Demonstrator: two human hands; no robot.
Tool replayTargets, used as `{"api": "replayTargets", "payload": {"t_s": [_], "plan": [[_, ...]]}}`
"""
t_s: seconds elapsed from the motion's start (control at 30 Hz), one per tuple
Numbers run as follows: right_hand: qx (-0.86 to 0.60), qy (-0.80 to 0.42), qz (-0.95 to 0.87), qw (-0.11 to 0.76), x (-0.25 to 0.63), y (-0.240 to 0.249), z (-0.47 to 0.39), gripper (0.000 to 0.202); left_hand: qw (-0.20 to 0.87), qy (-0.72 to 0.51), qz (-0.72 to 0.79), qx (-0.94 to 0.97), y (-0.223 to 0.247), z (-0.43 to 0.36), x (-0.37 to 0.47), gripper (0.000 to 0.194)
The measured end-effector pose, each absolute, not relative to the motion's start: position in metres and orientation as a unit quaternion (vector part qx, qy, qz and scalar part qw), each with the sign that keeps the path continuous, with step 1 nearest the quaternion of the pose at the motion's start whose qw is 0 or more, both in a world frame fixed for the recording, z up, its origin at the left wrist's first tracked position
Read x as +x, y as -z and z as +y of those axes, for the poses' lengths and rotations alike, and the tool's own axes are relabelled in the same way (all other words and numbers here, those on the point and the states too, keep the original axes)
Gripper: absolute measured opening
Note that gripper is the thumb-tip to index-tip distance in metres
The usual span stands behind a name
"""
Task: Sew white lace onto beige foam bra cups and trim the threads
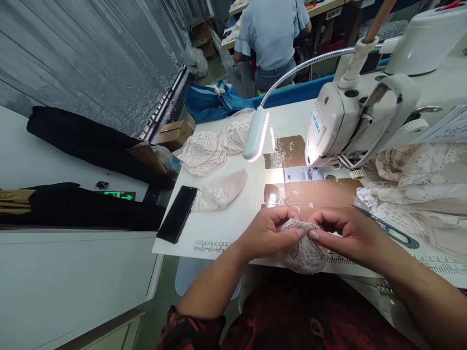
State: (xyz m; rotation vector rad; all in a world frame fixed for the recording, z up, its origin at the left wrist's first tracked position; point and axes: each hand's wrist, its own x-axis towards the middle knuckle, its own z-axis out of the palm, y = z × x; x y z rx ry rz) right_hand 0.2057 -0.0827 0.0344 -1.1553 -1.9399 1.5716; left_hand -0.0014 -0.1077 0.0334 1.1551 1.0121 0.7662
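Both my hands pinch the upper edge of a white lace bra cup (304, 255) at the table's front edge. My left hand (272, 233) grips it from the left with thumb and fingers. From the right, my right hand (337, 231) pinches the same edge, the two thumb tips close together. The rounded lace hangs below my fingers; part of its edge is hidden by them. Just beyond stands a white sewing machine (339, 116), its needle area over a plate (302, 174) flanked by brown tape.
More lace cups (204, 150) lie at the back left, with a lace piece (215, 194) and black phone (177, 214) nearer. Thread snips (396, 233) and piled lace fabric (426, 194) are right. A lamp (256, 136) overhangs the table. A person (273, 39) sits beyond.
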Motion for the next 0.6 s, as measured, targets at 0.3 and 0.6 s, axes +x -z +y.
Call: {"api": "replayTargets", "payload": {"t_s": [0.3, 0.6], "plan": [[-0.411, -0.593, -0.657, 0.219, 0.202, -0.040, -0.082, 0.023, 0.611, -0.339, 0.458, 0.550, -0.036, -0.107, 0.001, 0.020], [-0.410, -0.541, -0.695, 0.238, 0.206, -0.050, -0.084, 0.020, 0.663, -0.358, 0.413, 0.512, -0.036, -0.105, 0.001, 0.024]]}}
